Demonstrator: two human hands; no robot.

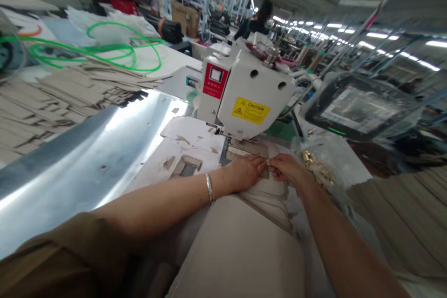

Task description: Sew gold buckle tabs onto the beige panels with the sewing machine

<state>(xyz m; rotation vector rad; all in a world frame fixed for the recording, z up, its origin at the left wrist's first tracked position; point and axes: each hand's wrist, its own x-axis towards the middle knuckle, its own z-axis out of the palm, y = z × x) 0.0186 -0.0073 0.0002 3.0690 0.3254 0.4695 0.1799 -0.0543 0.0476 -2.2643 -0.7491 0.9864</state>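
Note:
My left hand (246,173) lies flat, fingers stretched out, on a beige panel (277,187) just in front of the sewing machine (244,93). Close beside its fingertips, my right hand (283,166) is closed in a pinch at a rectangular cut-out frame on the panel. Whatever sits between those fingers is too small to make out. A dark metal clamp (225,151) under the machine head borders the frame. Nearer to me, a larger beige piece (247,247) hangs toward my lap, with more layers stacked beneath my hands.
A bag of brass-coloured hardware (319,167) lies right of my right hand. Behind it is a plastic-wrapped control screen (361,107). Beige strips (63,98) and green tubing (139,69) cover the left. Stacked beige panels (408,214) stand at right. Other people work in the background.

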